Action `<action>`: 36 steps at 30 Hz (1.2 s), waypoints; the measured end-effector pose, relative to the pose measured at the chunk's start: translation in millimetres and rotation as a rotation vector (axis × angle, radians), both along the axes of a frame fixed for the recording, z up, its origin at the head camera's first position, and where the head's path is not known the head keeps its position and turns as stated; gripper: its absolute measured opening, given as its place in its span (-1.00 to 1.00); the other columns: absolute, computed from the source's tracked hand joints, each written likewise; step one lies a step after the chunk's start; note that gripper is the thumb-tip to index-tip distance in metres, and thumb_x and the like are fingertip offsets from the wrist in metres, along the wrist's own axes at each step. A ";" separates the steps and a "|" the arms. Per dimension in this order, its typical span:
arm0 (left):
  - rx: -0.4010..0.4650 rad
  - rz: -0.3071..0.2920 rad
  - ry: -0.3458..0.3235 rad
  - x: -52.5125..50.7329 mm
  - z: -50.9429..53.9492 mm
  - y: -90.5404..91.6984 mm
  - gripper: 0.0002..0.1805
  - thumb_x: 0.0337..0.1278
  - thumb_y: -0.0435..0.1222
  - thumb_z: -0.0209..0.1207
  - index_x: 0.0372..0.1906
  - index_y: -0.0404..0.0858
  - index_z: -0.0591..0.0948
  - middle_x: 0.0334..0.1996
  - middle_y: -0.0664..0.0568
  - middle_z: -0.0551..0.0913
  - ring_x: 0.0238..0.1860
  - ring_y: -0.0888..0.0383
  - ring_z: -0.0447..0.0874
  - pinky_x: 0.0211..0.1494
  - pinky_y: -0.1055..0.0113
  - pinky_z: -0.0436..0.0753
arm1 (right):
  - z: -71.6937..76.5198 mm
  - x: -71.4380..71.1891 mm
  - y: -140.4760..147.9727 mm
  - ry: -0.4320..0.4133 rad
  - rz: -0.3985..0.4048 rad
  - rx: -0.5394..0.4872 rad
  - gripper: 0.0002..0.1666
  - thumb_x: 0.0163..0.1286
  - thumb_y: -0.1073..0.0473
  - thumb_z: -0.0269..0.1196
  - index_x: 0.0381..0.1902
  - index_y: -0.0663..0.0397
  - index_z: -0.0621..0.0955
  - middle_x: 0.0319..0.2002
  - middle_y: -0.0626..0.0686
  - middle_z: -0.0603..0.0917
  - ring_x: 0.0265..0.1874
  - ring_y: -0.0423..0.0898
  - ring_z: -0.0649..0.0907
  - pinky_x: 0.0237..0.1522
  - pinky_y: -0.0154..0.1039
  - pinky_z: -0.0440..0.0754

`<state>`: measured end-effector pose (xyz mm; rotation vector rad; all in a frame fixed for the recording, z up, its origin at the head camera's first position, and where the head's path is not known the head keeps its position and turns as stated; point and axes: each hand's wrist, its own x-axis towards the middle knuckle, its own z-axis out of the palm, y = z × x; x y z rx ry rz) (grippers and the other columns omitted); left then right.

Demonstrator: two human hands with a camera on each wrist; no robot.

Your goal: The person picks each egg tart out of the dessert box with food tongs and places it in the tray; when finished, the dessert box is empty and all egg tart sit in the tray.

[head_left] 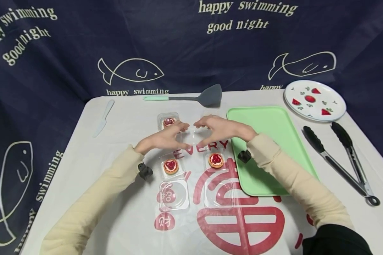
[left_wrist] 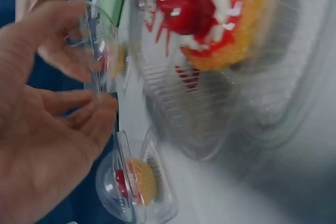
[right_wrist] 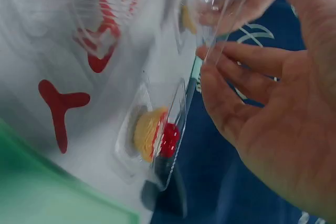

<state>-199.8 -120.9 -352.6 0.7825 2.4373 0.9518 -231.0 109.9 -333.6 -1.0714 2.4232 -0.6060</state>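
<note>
From where I stand, 2 tarts [head_left: 170, 166] sit in clear trays [head_left: 181, 170] on the bench [head_left: 121, 219]. Just beyond, a clear plastic lid [head_left: 194, 135] is pinched between left hand [head_left: 167, 137] and right hand [head_left: 221, 128]. A spatula [head_left: 210, 95] lies by the far edge.

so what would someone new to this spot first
Likely the left hand and right hand at the centre of the head view, holding a clear plastic lid between them. The red-topped tarts in clear containers around the hands would probably come next. The bright green tray on the right, partly hidden by the right forearm, also stands out.
</note>
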 end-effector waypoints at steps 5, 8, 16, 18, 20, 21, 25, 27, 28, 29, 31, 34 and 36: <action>-0.162 -0.037 0.142 3.0 -2.2 9.9 -0.02 -0.04 -0.15 0.42 0.38 -0.56 0.21 0.21 -0.33 0.34 0.27 -0.17 0.30 0.42 0.01 0.30 | -1.0 9.5 -10.3 0.162 0.035 0.128 -0.10 0.13 -0.11 0.41 0.29 0.33 0.44 0.24 0.24 0.49 0.26 0.18 0.41 0.32 0.06 0.35; -0.236 -0.051 0.204 3.8 -3.6 15.0 -0.05 -0.04 -0.15 0.42 0.34 -0.59 0.24 0.16 -0.33 0.37 0.22 -0.16 0.32 0.40 0.03 0.31 | -2.2 12.4 -14.2 0.236 0.043 0.179 -0.11 0.11 -0.12 0.43 0.27 0.30 0.47 0.18 0.22 0.54 0.17 0.15 0.47 0.25 0.03 0.43; -0.334 -0.049 0.191 5.3 -6.8 21.4 -0.06 0.01 -0.16 0.39 0.36 -0.59 0.20 0.18 -0.33 0.34 0.24 -0.17 0.29 0.40 0.05 0.31 | -4.3 14.9 -19.5 0.299 0.042 0.244 -0.13 0.06 -0.16 0.45 0.22 0.26 0.53 0.11 0.19 0.60 0.12 0.13 0.47 0.24 -0.01 0.41; -0.341 -0.046 0.190 5.0 -7.6 21.3 -0.05 0.01 -0.15 0.39 0.37 -0.59 0.19 0.19 -0.33 0.33 0.24 -0.18 0.28 0.41 0.05 0.30 | -4.0 15.0 -20.2 0.293 0.034 0.252 -0.12 0.06 -0.16 0.46 0.22 0.25 0.52 0.11 0.18 0.59 0.12 0.12 0.46 0.24 -0.01 0.41; -0.343 -0.045 0.192 5.1 -8.2 20.5 -0.03 0.01 -0.15 0.40 0.37 -0.58 0.17 0.19 -0.33 0.33 0.25 -0.18 0.27 0.43 0.05 0.28 | -3.5 14.7 -21.0 0.283 0.030 0.258 -0.10 0.05 -0.17 0.46 0.25 0.24 0.51 0.13 0.18 0.58 0.14 0.12 0.45 0.25 -0.01 0.40; -0.342 -0.045 0.196 5.4 -8.2 19.9 -0.02 0.00 -0.14 0.40 0.38 -0.58 0.16 0.20 -0.34 0.32 0.26 -0.18 0.27 0.44 0.04 0.26 | -3.1 14.6 -21.2 0.276 0.029 0.261 -0.08 0.06 -0.17 0.46 0.26 0.24 0.49 0.14 0.18 0.57 0.15 0.12 0.45 0.27 0.00 0.39; -0.294 -0.029 0.186 7.5 -4.6 14.4 0.05 -0.01 -0.10 0.41 0.41 -0.55 0.11 0.23 -0.35 0.29 0.30 -0.20 0.24 0.47 0.02 0.22 | 0.7 12.3 -20.8 0.247 0.031 0.246 0.01 0.07 -0.19 0.44 0.34 0.26 0.40 0.23 0.23 0.49 0.22 0.14 0.40 0.33 0.03 0.35; -0.238 -0.016 0.165 8.0 -0.7 9.6 0.07 0.01 -0.09 0.40 0.44 -0.53 0.07 0.28 -0.36 0.25 0.35 -0.21 0.19 0.48 -0.01 0.18 | 3.8 9.8 -19.9 0.236 0.027 0.211 0.01 0.11 -0.18 0.43 0.36 0.29 0.37 0.26 0.25 0.45 0.26 0.16 0.39 0.35 0.04 0.33; -0.204 -0.007 0.155 7.6 1.0 6.6 0.06 0.03 -0.09 0.39 0.45 -0.51 0.05 0.31 -0.37 0.22 0.39 -0.23 0.15 0.49 -0.03 0.16 | 5.6 8.2 -19.7 0.226 0.022 0.188 0.00 0.13 -0.17 0.42 0.36 0.29 0.36 0.28 0.25 0.44 0.28 0.17 0.37 0.37 0.04 0.31; -0.165 0.004 0.137 7.0 3.0 3.4 0.06 0.05 -0.10 0.38 0.47 -0.49 0.03 0.35 -0.36 0.19 0.41 -0.23 0.10 0.50 -0.04 0.12 | 7.2 6.3 -19.7 0.216 0.016 0.159 -0.03 0.16 -0.15 0.41 0.36 0.30 0.36 0.28 0.26 0.43 0.29 0.17 0.37 0.36 0.04 0.32; -0.081 0.027 0.131 4.3 5.9 -3.1 0.06 0.09 -0.14 0.36 0.49 -0.47 -0.02 0.38 -0.36 0.15 0.44 -0.22 0.06 0.51 -0.06 0.10 | 10.6 2.1 -20.2 0.191 0.002 0.101 -0.07 0.22 -0.13 0.37 0.37 0.33 0.35 0.29 0.28 0.41 0.31 0.18 0.36 0.36 0.04 0.32; 0.042 0.091 0.150 -2.2 6.5 -13.6 0.03 0.13 -0.19 0.32 0.50 -0.44 -0.07 0.39 -0.38 0.14 0.44 -0.21 0.05 0.50 -0.08 0.09 | 14.4 -5.6 -23.8 0.145 -0.019 0.033 -0.09 0.29 -0.12 0.31 0.39 0.34 0.31 0.33 0.28 0.37 0.35 0.16 0.32 0.38 0.03 0.29; 0.104 0.144 0.166 -6.9 4.5 -20.8 0.03 0.14 -0.18 0.30 0.50 -0.44 -0.08 0.37 -0.37 0.17 0.41 -0.19 0.09 0.48 -0.07 0.12 | 15.7 -11.1 -27.2 0.116 -0.022 0.003 -0.09 0.33 -0.14 0.27 0.41 0.35 0.28 0.36 0.27 0.35 0.38 0.13 0.30 0.39 0.01 0.29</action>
